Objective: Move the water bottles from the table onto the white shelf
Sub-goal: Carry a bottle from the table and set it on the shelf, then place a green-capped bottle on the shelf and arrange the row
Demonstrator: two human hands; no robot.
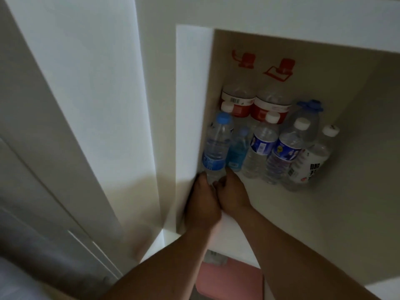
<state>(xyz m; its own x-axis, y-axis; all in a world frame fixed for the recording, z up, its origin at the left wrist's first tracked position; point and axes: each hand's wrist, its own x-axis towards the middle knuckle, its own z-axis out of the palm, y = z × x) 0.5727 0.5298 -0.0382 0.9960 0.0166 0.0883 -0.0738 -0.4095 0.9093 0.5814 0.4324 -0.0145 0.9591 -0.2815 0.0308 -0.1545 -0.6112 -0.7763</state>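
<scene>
A clear water bottle (216, 146) with a blue cap and blue label stands at the left front of the white shelf (303, 213), against its left wall. My left hand (202, 204) and my right hand (232, 194) both grip its base. Beside it to the right stand a small blue bottle (238, 152), two blue-labelled clear bottles (260, 148) (282, 152) with white caps, and a white-labelled bottle (309, 161). Behind them are two large red-labelled bottles (238, 102) (270, 109) and a big blue-capped bottle (307, 118).
Two red hooks (279, 68) hang on the shelf's back wall. The shelf floor on the right and front is bare. A white panel (192, 105) frames the shelf's left side. Something pink (229, 280) lies below the shelf edge. The table is out of view.
</scene>
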